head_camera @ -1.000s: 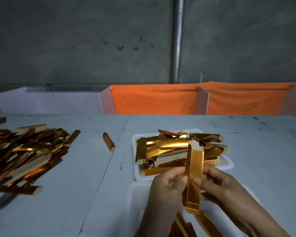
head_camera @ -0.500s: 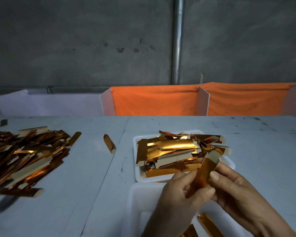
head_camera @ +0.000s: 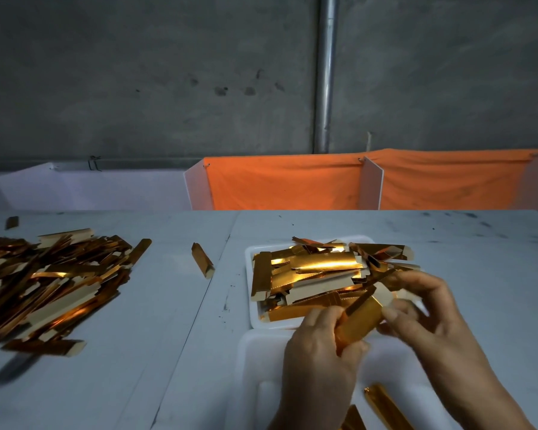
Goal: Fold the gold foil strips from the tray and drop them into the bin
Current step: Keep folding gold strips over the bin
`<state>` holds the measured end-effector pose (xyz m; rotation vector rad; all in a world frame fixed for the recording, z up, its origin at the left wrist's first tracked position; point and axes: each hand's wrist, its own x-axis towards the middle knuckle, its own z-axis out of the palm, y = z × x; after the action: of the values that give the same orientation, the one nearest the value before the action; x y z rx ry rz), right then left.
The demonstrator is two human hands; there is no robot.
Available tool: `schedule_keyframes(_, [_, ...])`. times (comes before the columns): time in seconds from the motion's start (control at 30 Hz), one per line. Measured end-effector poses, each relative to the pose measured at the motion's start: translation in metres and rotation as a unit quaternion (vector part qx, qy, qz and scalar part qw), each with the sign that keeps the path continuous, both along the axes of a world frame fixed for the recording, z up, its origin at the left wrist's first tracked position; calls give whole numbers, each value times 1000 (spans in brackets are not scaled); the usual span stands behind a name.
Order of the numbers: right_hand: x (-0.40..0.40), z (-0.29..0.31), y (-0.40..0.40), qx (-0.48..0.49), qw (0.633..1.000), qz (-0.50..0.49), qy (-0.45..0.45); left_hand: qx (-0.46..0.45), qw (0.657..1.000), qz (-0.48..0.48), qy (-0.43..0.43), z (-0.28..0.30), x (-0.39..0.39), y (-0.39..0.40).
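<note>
Gold strip (head_camera: pixel 359 319) held up betw. both hands, just above near edge of white tray (head_camera: pixel 251 308) and far rim of white bin (head_camera: pixel 246 355). Left hand (head_camera: pixel 319 352) gripping strip's lower end, thumb and fingers curled round it. Right hand (head_camera: pixel 423 311) pinching upper end, fingers bent over pale inner face of strip; some blur here, exact finger placement hard to make out. Strip tilted, lower end toward left hand, upper end toward right, one long edge folded up.

Tray heaped w/ more gold strips (head_camera: pixel 317 271), criss-crossed, some showing pale backs. Tray just beyond bin, edges nearly touching. In bin: folded pieces (head_camera: pixel 385 408) at bottom, partly hidden by wrists.

On grey table (head_camera: pixel 168 336), left side: big loose pile of gold strips (head_camera: pixel 47 287), well apart from tray. One single folded piece (head_camera: pixel 202 260) lying alone betw. pile and tray. Small scrap (head_camera: pixel 12 222) near far left edge.

Behind table: orange cloth (head_camera: pixel 286 184) hung over white dividers (head_camera: pixel 371 184), concrete wall w/ metal pipe (head_camera: pixel 325 72) running vertical.
</note>
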<state>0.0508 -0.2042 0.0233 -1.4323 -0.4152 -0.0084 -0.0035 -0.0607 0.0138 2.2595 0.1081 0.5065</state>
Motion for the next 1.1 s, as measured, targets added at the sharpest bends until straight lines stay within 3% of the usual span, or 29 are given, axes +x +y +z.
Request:
schedule_keyframes(0.2, [-3,-8,4,-179,968,-103,-141,111,993,32,-39,-10,1,-7])
schedule_keyframes(0.3, [-1,-11,7,-186,975,-81,-85,167,983,49,-57,-6,-1,-6])
schedule_keyframes(0.5, [8,-5,5,-83,987,2,137,145,989,13,-20,-11,4,-3])
schedule_keyframes(0.67, [14,-5,8,-102,975,-21,196,193,981,-12,34,-10,11,-4])
schedule_keyframes(0.8, [15,1,2,-36,963,61,260,198,980,0,34,-16,13,-2])
schedule_keyframes(1.1, [15,-3,5,-89,959,69,262,227,972,-4,63,-19,17,2])
